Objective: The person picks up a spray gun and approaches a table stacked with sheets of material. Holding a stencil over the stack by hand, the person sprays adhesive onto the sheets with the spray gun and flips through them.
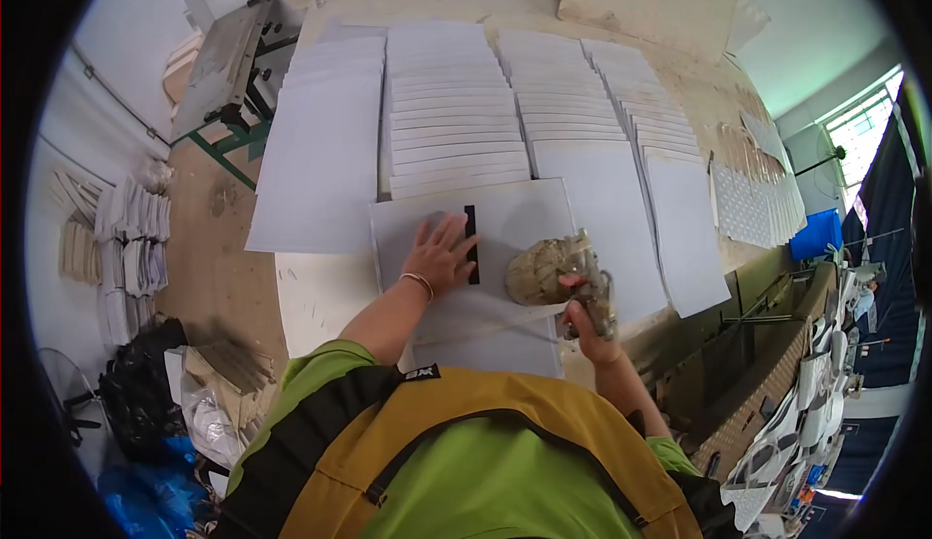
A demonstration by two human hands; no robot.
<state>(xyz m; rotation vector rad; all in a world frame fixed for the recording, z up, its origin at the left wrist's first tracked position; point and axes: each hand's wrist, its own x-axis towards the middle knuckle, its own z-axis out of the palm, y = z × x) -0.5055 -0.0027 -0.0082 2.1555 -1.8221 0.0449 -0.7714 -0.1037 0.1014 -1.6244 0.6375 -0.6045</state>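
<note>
My left hand (pixel 444 255) lies on a pale grey-white sheet (pixel 524 204) in front of me, fingers spread, with a bracelet at the wrist. Its fingertips touch or nearly touch a black strip (pixel 472 245) that lies upright on the sheet. My right hand (pixel 582 320) is wrapped round the handle of a spray gun (pixel 600 291). The gun's cup (pixel 537 272), crusted in a brownish coating, points left over the sheet. A thin hose seems to run left from near the gun. The nozzle cannot be made out clearly.
Overlapping rows of white sheets (pixel 456 136) cover the table beyond my hands. Patterned sheets (pixel 752 204) and a blue bin (pixel 815 235) stand at the right. A folding workbench (pixel 223 68) is at the left, above paper stacks (pixel 131 248) and black bags (pixel 141 384).
</note>
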